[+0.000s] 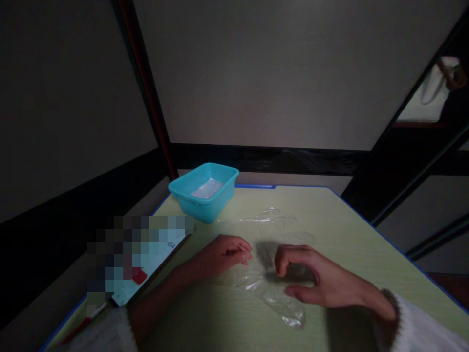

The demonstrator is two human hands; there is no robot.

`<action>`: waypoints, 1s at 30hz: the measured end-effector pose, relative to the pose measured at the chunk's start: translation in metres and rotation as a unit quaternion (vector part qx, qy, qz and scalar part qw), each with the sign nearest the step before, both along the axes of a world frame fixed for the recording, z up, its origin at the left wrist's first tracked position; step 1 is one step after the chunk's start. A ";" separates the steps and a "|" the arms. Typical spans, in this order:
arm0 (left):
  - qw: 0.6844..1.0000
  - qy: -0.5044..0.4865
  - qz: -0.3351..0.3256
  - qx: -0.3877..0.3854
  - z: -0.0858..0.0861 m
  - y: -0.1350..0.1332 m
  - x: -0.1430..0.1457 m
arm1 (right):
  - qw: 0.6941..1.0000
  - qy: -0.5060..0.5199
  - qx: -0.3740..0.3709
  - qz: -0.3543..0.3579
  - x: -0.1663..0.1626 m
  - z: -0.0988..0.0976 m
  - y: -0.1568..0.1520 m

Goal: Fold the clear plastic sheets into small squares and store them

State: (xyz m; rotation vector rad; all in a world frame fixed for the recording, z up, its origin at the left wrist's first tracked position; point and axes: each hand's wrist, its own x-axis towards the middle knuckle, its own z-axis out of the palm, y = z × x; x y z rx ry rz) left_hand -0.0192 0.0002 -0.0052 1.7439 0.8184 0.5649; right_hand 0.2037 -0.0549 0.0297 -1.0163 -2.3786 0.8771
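Observation:
A thin, clear plastic bag (284,305) lies crumpled and spread across the table, its glossy folds reaching both beyond and in front of my hands. My left hand (230,252) is over its left side, fingers curled together, with what looks like a bit of the film at the fingertips. On the right, my right hand (315,276) hovers just above the bag, thumb and bent fingers well apart and nothing between them. Its shadow falls on the table below. Parts of the bag are hard to make out against the pale tabletop.
A turquoise plastic basin (208,208) with something whitish inside stands at the back left of the pale table (366,244). Along the left edge lies a flat printed item (157,259), partly blurred, with a red patch. A red-and-white pen-like stick (82,323) is nearer me.

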 end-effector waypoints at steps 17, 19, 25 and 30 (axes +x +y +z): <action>1.000 -0.015 -0.006 -0.026 -0.002 0.000 0.000 | 0.995 -0.058 0.016 0.079 -0.003 0.005 -0.005; 1.000 -0.014 -0.005 -0.019 -0.003 0.001 0.000 | 0.998 -0.025 0.006 0.063 -0.003 0.007 -0.005; 1.000 -0.004 -0.017 -0.007 -0.003 0.001 -0.001 | 0.994 0.086 -0.060 -0.028 -0.004 0.001 0.003; 1.000 0.017 -0.020 -0.008 0.002 0.000 0.000 | 0.969 0.174 -0.148 -0.097 -0.003 -0.016 0.016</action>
